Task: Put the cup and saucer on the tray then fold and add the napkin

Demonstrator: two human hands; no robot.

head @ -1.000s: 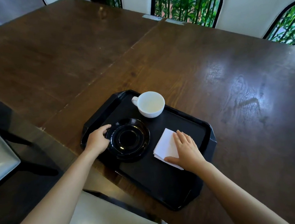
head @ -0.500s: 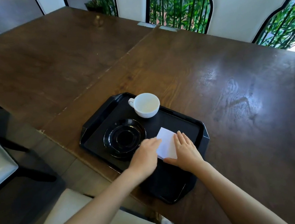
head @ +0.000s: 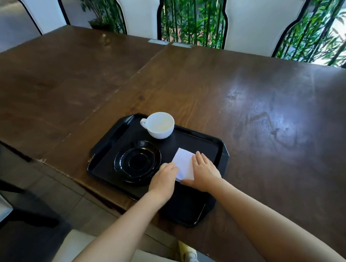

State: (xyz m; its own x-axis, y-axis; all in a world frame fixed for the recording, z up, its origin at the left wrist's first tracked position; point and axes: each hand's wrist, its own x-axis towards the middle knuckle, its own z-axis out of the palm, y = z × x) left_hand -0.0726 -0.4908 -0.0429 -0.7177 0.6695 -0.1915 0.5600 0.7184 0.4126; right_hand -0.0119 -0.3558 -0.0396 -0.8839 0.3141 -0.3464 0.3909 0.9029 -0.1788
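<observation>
Both hands now on the napkin [head: 184,164]. Head view: left hand [head: 164,178] has left the saucer [head: 137,160] and come across to the napkin's left edge, fingers curled onto it; right hand [head: 204,170] stays flat, pinning it. Cup [head: 160,124], saucer, napkin all sit on the tray [head: 217,147]. Judgement: folding or final smoothing remains.

Restaurant dining room: long wooden tables [head: 251,111], upholstered chairs [head: 260,19], bamboo screen [head: 192,10].
</observation>
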